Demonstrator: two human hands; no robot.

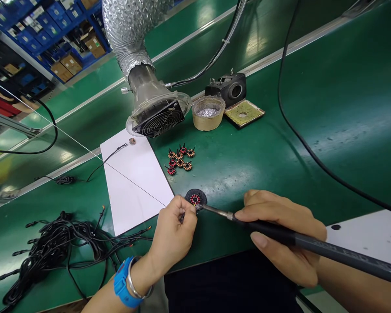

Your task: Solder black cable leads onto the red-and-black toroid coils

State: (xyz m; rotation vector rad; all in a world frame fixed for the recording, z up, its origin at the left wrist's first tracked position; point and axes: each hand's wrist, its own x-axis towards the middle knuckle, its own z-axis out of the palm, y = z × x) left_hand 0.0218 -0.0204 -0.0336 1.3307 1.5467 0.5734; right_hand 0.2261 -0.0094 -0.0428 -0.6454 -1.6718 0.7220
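My right hand [280, 230] grips a black soldering iron [288, 234], its metal tip pointing left. That tip reaches the edge of a small motor stator [195, 199] with red windings, which sits on a round black disc [203, 194]. Close beside the disc, my left hand [176, 221] is closed in a pinch on a thin solder wire [133, 177] that stretches in from the upper left. What else may lie between the left fingers is hidden. Several loose stators [180, 161] with red or copper windings lie just beyond the disc.
A fume extractor [159, 117] hangs over a white board [133, 187]. Behind stand a round pot of shiny metal [208, 114], a yellow sponge tray [244, 113] and a black iron holder [226, 88]. Bundled black cables [52, 248] lie left; the iron's cord [299, 139] crosses the right.
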